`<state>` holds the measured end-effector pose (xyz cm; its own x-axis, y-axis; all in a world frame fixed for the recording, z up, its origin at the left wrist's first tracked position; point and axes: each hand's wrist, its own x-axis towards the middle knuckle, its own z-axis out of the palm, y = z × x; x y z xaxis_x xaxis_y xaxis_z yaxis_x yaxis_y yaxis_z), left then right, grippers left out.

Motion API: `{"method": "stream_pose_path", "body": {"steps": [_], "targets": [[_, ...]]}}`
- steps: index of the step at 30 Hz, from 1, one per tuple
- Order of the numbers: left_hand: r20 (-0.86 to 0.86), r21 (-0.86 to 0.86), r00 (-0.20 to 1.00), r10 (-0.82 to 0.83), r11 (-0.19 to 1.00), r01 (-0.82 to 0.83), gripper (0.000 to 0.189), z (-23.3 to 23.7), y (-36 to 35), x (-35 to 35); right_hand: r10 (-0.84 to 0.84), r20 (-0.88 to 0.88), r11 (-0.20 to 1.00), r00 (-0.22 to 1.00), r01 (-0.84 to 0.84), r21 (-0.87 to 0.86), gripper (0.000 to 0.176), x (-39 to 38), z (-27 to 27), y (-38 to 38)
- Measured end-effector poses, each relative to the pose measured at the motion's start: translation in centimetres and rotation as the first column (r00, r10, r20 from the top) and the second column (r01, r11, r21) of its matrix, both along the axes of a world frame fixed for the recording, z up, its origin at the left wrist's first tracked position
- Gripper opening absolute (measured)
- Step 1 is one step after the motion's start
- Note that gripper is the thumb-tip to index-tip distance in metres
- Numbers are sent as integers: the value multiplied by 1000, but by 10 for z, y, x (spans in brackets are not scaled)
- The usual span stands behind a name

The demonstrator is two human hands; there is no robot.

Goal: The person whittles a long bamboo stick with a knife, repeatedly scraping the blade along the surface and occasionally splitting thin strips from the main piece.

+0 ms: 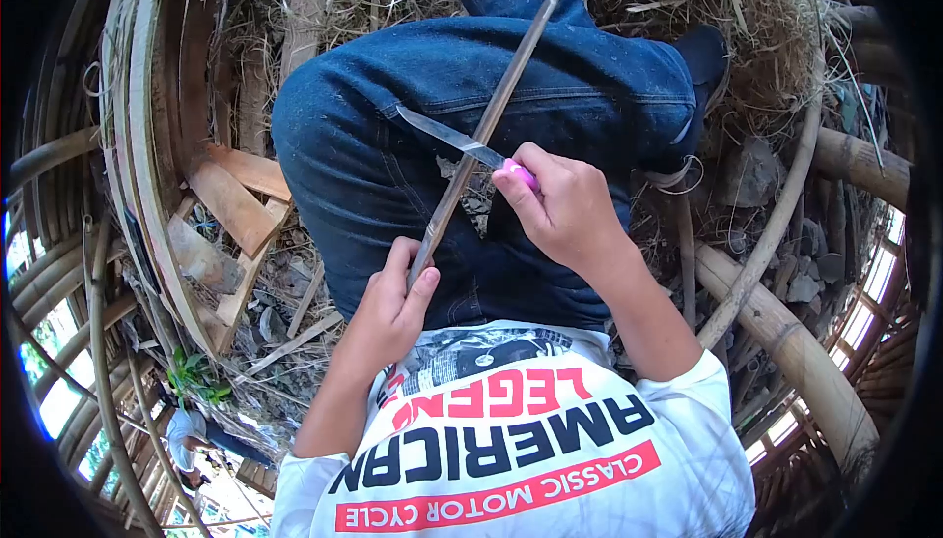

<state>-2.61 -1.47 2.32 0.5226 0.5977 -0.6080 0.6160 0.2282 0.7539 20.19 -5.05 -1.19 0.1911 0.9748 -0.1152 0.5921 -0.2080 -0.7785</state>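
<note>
While curling fingers of the right hand [568,202] around the pink-handled steel knife [437,132] and left hand [390,304] around the slim brown wooden stick [509,82], shave shallowly outward.

Both hands are in view, bare and clear of each other. The left hand [385,307] is closed in a grip near the torso, its thumb [422,289] uppermost and fingers curled. The left forearm [344,391] angles forward and inward. The right hand [575,209] is positioned farther forward, fingers folded into a fist-like grip, thumb pointing toward the left side. The right forearm [643,302] slants inward, converging with the left.
</note>
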Motion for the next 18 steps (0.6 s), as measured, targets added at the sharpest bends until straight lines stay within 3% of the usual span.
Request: {"method": "stream_pose_path", "body": {"steps": [10,15,18], "targets": [[-67,-6,997,-42,999,42,21,-4,-2,4,-5,-87,997,996,11,73,39,-13,-20,0],[26,-270,996,84,960,-74,29,-6,1,0,-10,-138,991,990,29,133,39,-19,-31,-4],[15,-189,999,34,982,-31,29,-6,1,1,-25,-188,989,982,51,136,40,-25,-31,-6]]}}
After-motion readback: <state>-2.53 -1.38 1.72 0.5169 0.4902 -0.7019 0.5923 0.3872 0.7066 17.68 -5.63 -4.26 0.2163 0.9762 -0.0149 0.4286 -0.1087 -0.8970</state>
